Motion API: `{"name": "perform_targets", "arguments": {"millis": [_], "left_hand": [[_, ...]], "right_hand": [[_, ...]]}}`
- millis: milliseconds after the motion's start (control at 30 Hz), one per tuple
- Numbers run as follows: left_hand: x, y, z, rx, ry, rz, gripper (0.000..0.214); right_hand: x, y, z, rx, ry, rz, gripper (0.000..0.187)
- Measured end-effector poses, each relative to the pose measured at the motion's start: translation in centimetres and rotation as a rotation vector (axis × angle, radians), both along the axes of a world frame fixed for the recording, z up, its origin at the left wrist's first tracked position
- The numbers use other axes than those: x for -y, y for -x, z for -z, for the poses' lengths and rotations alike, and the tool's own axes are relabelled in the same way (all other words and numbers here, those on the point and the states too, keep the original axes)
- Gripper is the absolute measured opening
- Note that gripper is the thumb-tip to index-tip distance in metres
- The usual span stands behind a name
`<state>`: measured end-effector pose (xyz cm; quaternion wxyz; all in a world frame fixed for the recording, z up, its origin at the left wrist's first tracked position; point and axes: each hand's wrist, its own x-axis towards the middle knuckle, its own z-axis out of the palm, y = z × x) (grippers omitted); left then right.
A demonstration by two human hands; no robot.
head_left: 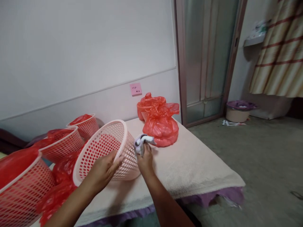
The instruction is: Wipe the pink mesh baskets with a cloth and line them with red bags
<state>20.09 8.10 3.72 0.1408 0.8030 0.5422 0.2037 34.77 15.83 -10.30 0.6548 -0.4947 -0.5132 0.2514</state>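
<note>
A pink perforated plastic basket (129,154) is tipped on its side above the cloth-covered table, its mouth toward the left. My left hand (104,170) grips its rim, fingers inside and thumb outside. In my right hand (146,160) is a bunched white and grey cloth (143,142), held beside the basket's outer wall near its base. Whether the cloth touches the wall I cannot tell. Just beyond the cloth sits a filled red plastic bag (162,126), gathered at the top.
Pink baskets with red bags stand at the left: a near one (26,186), a middle one (63,146) and a far one (86,126). A pink note (135,89) is on the wall. A lined bin (238,115) stands on the floor beyond the table (201,170).
</note>
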Motion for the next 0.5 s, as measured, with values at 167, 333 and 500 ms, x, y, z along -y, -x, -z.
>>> {"name": "perform_targets", "arguments": {"millis": [167, 333, 500], "left_hand": [[1.2, 4.5, 2.4, -0.265, -0.190, 0.205, 0.055], [2.5, 7.9, 3.6, -0.195, -0.241, 0.163, 0.031], [2.2, 5.7, 2.3, 0.085, -0.143, -0.014, 0.024]], "right_hand": [[-2.5, -1.7, 2.2, -0.072, 0.225, -0.018, 0.043], [-1.0, -1.3, 0.6, -0.122, 0.203, -0.098, 0.040], [5.1, 1.7, -2.9, 0.012, -0.322, -0.258, 0.038]]}}
